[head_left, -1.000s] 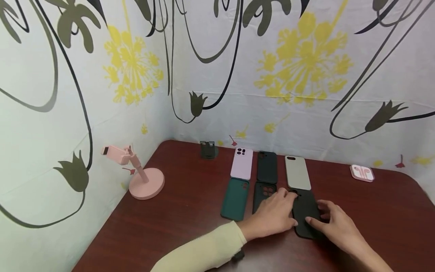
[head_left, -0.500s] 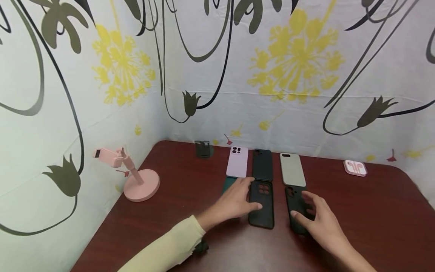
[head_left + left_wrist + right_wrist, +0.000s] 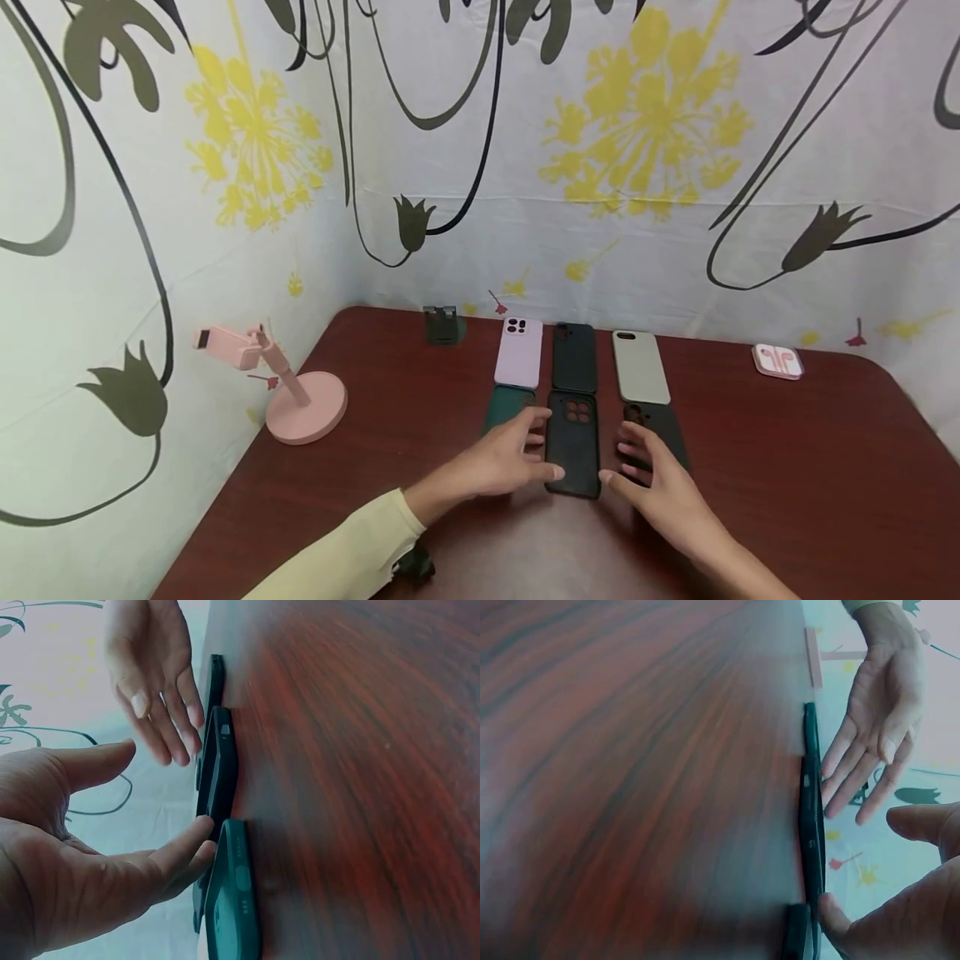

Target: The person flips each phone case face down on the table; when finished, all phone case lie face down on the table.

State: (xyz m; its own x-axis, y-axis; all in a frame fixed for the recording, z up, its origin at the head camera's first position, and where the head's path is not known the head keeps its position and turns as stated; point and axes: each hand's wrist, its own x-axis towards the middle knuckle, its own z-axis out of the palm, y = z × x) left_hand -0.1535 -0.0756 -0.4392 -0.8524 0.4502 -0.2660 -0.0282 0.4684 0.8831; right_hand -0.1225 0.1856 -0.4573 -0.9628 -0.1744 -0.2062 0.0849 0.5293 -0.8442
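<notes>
Two rows of phone cases lie flat on the table. My left hand (image 3: 502,458) is at the left side of the black phone case (image 3: 573,454) in the front row's middle, fingers relaxed. Whether its fingertips touch that case I cannot tell. Under and behind this hand is the teal phone case (image 3: 508,403), partly hidden; its edge (image 3: 241,900) shows in the left wrist view. On the other side, my right hand (image 3: 663,492) hovers with loosely bent fingers over the right black phone case (image 3: 669,423), its thumb close to the middle case. Neither hand holds anything.
Behind lie a lilac case (image 3: 517,364), a dark case (image 3: 575,360) and a cream case (image 3: 642,372). A small dark stand (image 3: 442,327) is at the back, a pink stand (image 3: 306,408) at left, boxed earphones (image 3: 778,362) at right. Patterned cloth (image 3: 450,167) hangs behind.
My left hand has left the right black case and moved left to the middle one. My right hand has also let go of the right case and shifted left. The camera view shifted slightly.
</notes>
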